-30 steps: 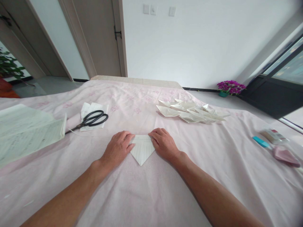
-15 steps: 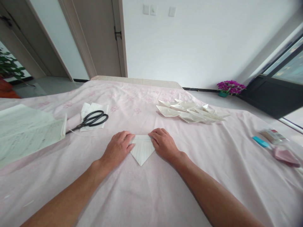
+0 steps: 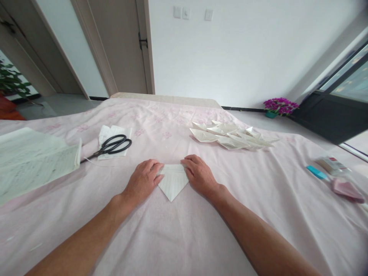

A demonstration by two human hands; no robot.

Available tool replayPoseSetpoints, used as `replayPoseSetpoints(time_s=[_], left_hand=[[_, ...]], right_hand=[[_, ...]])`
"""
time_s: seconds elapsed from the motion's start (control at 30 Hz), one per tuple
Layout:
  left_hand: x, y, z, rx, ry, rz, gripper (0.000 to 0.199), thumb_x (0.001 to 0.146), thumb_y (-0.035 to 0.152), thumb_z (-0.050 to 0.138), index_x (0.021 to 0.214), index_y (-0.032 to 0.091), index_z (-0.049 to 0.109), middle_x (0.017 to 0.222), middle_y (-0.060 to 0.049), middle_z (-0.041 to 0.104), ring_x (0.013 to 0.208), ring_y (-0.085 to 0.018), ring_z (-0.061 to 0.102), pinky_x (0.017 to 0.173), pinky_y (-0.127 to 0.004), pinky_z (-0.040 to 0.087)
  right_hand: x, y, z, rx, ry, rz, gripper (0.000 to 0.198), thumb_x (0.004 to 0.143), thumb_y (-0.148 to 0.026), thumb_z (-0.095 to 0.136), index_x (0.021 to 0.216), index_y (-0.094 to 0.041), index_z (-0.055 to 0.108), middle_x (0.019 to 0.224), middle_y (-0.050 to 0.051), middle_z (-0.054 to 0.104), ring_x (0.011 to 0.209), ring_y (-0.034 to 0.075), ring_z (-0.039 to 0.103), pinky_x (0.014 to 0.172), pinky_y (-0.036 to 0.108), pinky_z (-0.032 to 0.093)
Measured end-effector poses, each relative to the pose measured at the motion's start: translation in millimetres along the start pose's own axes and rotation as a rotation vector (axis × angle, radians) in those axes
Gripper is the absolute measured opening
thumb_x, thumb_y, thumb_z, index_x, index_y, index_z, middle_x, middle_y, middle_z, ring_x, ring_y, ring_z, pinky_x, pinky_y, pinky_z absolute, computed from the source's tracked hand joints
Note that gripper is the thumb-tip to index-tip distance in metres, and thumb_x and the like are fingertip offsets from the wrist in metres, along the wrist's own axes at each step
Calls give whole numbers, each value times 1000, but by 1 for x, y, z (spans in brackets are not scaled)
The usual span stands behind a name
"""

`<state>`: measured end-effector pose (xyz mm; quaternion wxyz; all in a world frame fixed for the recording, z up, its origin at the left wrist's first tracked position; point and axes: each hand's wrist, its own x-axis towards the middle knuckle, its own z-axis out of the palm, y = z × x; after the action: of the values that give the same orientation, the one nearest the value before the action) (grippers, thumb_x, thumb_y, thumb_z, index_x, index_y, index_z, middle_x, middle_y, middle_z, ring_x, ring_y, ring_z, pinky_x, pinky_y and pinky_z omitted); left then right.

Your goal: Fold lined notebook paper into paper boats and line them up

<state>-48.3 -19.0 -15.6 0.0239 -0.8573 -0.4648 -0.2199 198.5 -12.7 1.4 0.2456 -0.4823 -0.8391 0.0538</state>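
A white folded paper lies flat on the pink cloth, its straight edge away from me and a point toward me. At its left corner my left hand is closed, thumb and forefinger on the paper. My right hand has its fingers bent together over the right corner. Both corners are covered by the fingers. Several folded paper boats stand grouped beyond my right hand. Black-handled scissors rest partly on small white papers beyond my left hand.
A stack of printed paper sheets occupies the left side of the pink cloth. On the right are a turquoise object, a clear packet and a pink cloth piece. Purple flowers stand on the floor beyond.
My right hand's fingers have shifted very slightly at the right corner. The left hand and the folded paper look the same.
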Motion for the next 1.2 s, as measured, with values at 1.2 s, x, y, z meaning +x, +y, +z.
replayPoseSetpoints(time_s=[1.2], left_hand=[[0, 0, 0, -6, 7, 4, 28, 90, 23, 59, 118, 20, 56, 112, -8, 58, 102, -23, 57, 91, -42, 49]], right_hand=[[1, 0, -1, -47, -48, -32, 25, 98, -19, 46, 112, -20, 66, 106, 8, 62, 97, 20, 54, 90, 34, 45]])
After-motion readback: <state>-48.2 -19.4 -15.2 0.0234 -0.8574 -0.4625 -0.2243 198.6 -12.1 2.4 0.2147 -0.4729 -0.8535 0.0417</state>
